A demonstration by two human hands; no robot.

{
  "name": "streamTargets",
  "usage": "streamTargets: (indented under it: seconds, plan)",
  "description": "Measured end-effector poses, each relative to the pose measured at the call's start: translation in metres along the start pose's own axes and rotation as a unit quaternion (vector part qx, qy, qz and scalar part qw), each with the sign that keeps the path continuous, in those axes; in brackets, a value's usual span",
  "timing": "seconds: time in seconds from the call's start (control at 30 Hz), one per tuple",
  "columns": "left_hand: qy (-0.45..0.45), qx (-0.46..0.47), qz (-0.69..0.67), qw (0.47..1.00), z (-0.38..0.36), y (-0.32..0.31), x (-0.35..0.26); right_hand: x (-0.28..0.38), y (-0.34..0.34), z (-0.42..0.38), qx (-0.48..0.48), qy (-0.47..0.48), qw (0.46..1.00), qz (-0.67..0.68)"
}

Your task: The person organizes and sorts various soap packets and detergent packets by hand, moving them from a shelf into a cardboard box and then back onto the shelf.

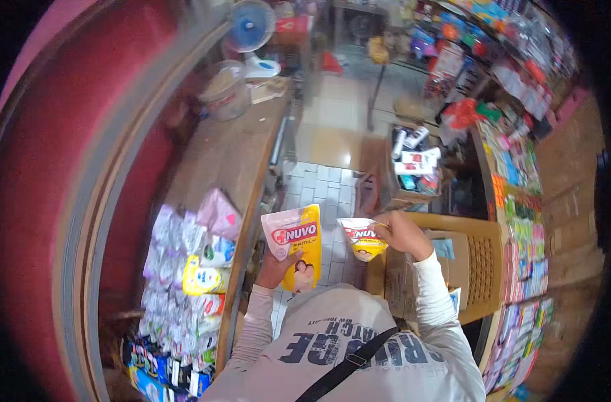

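Observation:
My left hand (277, 269) grips a yellow and white Nuvo Family refill pouch (302, 233) by its lower left side, with the printed front facing up. A second pouch (363, 249) of the same print hangs from my right hand (400, 234), whose fingers are pinched on its upper right corner. This second pouch looks folded or bent, as less of its front shows. The two pouches are apart, side by side in front of my chest.
A wooden counter (220, 167) on the left bears a pile of pouches (178, 268), a clear tub (225, 94) and a fan (250, 30). To the right are a brown plastic crate (483, 268), a carton of boxed goods (416, 191) and shelves of packets (525, 254).

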State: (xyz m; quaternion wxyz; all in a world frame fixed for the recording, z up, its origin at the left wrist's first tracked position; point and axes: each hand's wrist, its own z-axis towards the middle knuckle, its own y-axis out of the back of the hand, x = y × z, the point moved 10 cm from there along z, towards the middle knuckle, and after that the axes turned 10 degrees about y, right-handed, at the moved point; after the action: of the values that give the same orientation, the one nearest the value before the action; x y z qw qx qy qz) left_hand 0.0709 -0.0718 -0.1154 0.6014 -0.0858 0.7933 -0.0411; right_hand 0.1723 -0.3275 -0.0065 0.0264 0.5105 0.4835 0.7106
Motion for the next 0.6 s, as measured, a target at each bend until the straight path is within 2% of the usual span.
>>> streamTargets:
  seconds: [0.07,0.2,0.27,0.37,0.4,0.53,0.57,0.6]
  plan:
    - [-0.024,-0.029,0.015,0.999,-0.015,0.026,-0.004,0.032,-0.015,0.034,0.044,0.055,0.997,-0.035]
    - [-0.028,-0.089,0.05,0.994,-0.047,0.064,-0.016,0.055,-0.037,0.098,0.088,0.124,0.988,-0.016]
    - [-0.055,-0.146,0.076,0.985,-0.06,0.092,0.0,0.076,-0.044,0.129,0.074,0.18,0.981,-0.001]
    - [-0.049,-0.188,0.061,0.979,-0.086,0.109,-0.006,0.092,-0.06,0.181,0.081,0.227,0.97,-0.001]
    - [-0.065,-0.188,0.018,0.98,-0.089,0.117,0.007,0.098,-0.065,0.197,0.084,0.242,0.967,0.0]
    - [-0.059,-0.273,0.063,0.958,-0.114,0.128,-0.007,0.137,-0.076,0.25,0.107,0.313,0.943,-0.032]
    - [-0.062,-0.289,0.031,0.955,-0.115,0.131,-0.002,0.145,-0.081,0.261,0.114,0.333,0.935,-0.04]
    - [-0.067,-0.304,-0.005,0.95,-0.115,0.135,0.009,0.143,-0.096,0.277,0.154,0.312,0.937,-0.03]
